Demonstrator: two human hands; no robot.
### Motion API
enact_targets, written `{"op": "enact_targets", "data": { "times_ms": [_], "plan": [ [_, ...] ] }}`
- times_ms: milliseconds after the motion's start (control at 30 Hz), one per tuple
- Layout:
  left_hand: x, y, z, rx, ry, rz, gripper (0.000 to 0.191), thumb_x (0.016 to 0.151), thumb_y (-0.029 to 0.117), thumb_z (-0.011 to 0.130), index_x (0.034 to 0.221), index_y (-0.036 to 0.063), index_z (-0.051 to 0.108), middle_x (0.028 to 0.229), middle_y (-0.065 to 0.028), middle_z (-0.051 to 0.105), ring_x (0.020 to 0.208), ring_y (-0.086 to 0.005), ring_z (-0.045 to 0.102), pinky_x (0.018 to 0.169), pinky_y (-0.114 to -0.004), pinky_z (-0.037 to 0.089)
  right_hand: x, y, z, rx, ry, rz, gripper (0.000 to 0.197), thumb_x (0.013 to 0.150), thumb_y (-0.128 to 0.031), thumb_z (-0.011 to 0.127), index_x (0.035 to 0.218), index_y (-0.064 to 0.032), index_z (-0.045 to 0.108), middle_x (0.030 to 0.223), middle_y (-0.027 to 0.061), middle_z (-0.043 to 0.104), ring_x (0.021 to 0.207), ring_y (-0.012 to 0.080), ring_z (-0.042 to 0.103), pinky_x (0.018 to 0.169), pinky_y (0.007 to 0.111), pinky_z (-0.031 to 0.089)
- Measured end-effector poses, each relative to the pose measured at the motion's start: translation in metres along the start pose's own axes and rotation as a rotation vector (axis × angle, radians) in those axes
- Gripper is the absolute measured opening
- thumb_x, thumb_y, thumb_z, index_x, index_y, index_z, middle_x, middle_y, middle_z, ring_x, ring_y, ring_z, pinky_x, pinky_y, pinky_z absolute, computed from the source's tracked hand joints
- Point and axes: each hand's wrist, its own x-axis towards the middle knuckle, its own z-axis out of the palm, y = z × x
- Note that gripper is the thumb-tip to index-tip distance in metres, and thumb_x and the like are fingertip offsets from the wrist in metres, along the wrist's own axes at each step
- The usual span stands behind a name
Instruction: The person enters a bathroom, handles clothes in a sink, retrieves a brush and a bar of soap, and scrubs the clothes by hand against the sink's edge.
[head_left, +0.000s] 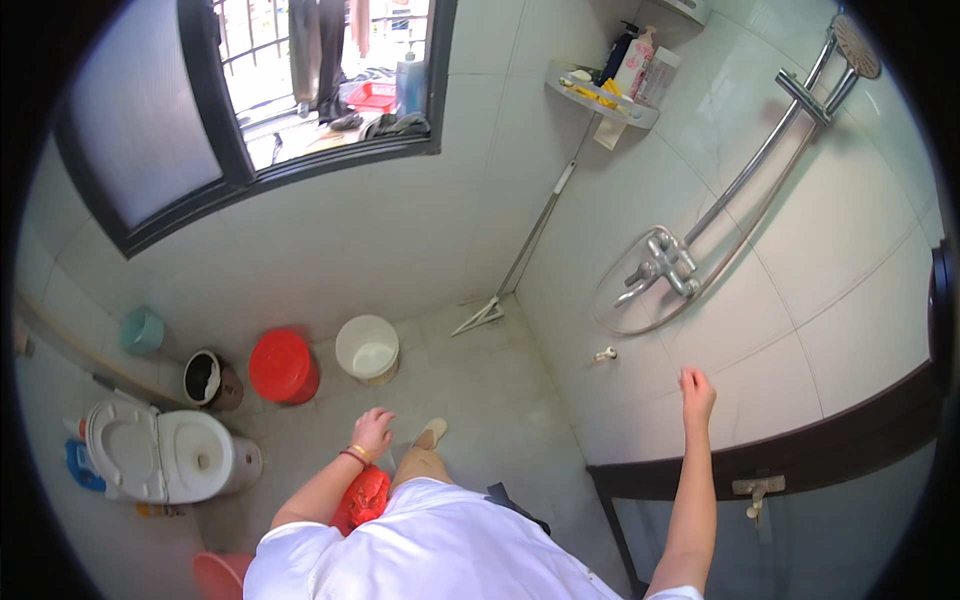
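Note:
My left hand (373, 433), with bracelets at its wrist, is held over the tiled floor with its fingers apart and nothing seen in it. A red plastic bag (366, 499) lies just below that wrist, partly hidden by my arm and white shirt. My right hand (698, 395) is raised near the tiled wall with its fingers curled together; whether it holds anything cannot be told. Above it on the wall are a small tap (604, 355) and a chrome shower mixer (661, 268) with its looping hose. A white bucket (367, 348) stands by the far wall.
Left of the white bucket stand a red lidded bucket (283, 366), a waste bin (213, 379) and a toilet (196, 456) with its lid up. A long-handled floor squeegee (487, 311) leans in the corner under a shelf (600, 105) of bottles. A dark frame edge (660, 474) borders the right side.

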Motion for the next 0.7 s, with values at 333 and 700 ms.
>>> {"op": "enact_targets", "data": {
  "times_ms": [333, 700],
  "plan": [
    [0.218, -0.077, -0.073, -0.093, 0.218, -0.096, 0.036, 0.073, 0.01, 0.063, 0.108, 0.009, 0.056, 0.11, -0.0125, 0.052, 0.103, -0.0326, 0.05, 0.088, -0.041, 0.042, 0.277, -0.209, 0.114, -0.138, 0.077, -0.394, 0.024, 0.082, -0.027, 0.059, 0.09, -0.0047, 0.064, 0.07, 0.0094, 0.062, 0.063, 0.0179, 0.058, 0.058, 0.029, 0.043],
    [0.3, -0.114, -0.099, -0.118, 0.269, -0.1, 0.035, 0.074, 0.007, 0.062, 0.108, 0.0063, 0.055, 0.112, -0.0152, 0.049, 0.105, -0.0329, 0.048, 0.089, -0.04, 0.042, 0.463, -0.321, 0.198, -0.628, 0.237, -0.297, 0.031, 0.081, -0.035, 0.056, 0.098, -0.0099, 0.064, 0.09, 0.0133, 0.065, 0.085, 0.0309, 0.062, 0.072, 0.041, 0.048]
  ]
}}
